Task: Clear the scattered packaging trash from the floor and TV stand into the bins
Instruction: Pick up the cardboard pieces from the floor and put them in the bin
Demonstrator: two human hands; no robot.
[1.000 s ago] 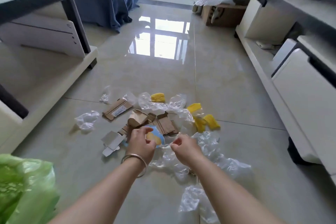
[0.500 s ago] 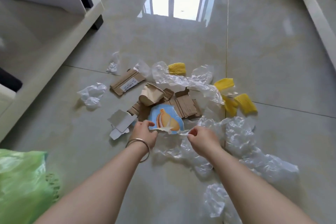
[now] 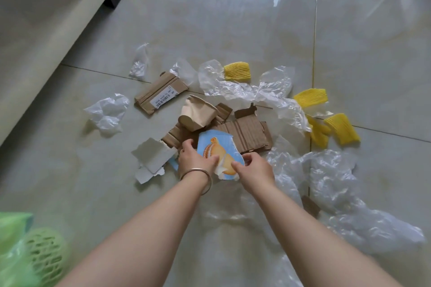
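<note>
Both hands on blue card (image 3: 217,144) at centre of litter pile on floor (image 3: 233,30). Left hand (image 3: 194,158) curled round card's 9 o'clock edge, thumb on printed face. Right hand (image 3: 255,169) pinching the torn 5 o'clock corner, fingertips together on it. Card judged light, thin, semi-stiff: likely to bend or tear further at the ragged edge, so firmer hold advised on the intact 9 o'clock side.

Under card at 12 o'clock: corrugated cardboard (image 3: 247,133), stiff, light, easy by any edge. Crushed paper cup (image 3: 198,115) at 11 o'clock. Clear film (image 3: 331,177) from 3 to 5 o'clock: soft, slippery, best bunched before lifting. Yellow foam (image 3: 341,128) at 2 o'clock, soft and springy. White card (image 3: 152,155) just beside left hand at 9 o'clock. Green bag (image 3: 14,251) at 8 o'clock, well apart; whether a bin, cannot tell.
</note>
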